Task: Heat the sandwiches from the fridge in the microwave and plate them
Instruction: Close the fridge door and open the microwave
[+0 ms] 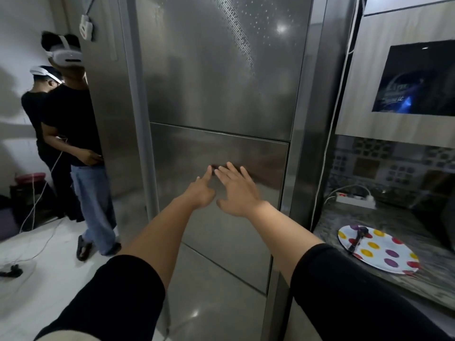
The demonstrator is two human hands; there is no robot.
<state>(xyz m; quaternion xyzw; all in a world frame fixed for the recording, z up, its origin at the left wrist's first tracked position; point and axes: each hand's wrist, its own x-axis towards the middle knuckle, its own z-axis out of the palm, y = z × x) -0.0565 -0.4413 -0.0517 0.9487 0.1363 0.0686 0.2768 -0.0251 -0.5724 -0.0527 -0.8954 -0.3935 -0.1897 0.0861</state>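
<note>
A tall steel fridge (216,77) fills the middle of the view, its doors closed. Both my arms reach toward its lower door (261,156). My left hand (200,190) points with the forefinger stretched out and the tip at the door's surface. My right hand (237,190) is spread flat beside it, fingers apart, at or just off the door. Neither hand holds anything. A white plate with coloured dots (384,254) lies on the counter to the right, with a dark utensil (358,238) lying across it. No sandwiches show.
Two people with headsets (71,114) stand at the fridge's left side, cables trailing on the white floor (37,242). A dark stone counter (369,217) on the right carries a white power strip (354,200). A dark panel (416,80) hangs above it.
</note>
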